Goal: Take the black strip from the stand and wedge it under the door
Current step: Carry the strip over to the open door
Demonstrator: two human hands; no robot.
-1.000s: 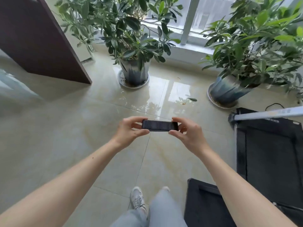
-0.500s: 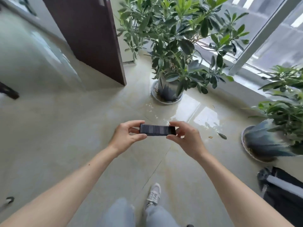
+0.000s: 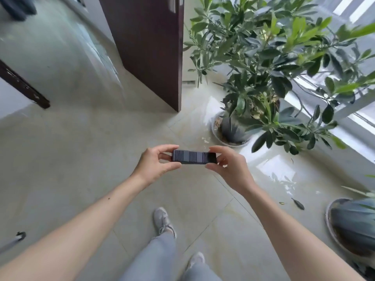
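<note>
The black ribbed strip (image 3: 193,157) is held level in front of me, above the tiled floor. My left hand (image 3: 156,165) pinches its left end and my right hand (image 3: 229,169) pinches its right end. The dark brown door (image 3: 148,43) stands open ahead, and its lower corner meets the floor a little beyond the strip. The stand is out of view.
A large potted plant (image 3: 233,130) stands right of the door by the window. A second pot (image 3: 353,224) sits at the lower right. A dark furniture leg (image 3: 22,86) slants at the left. My shoes (image 3: 163,222) are on the glossy tiles below.
The view has swung left and moved forward: the door is now larger and nearer the centre, and the black stand has left the frame. Both hands still hold the strip the same way.
</note>
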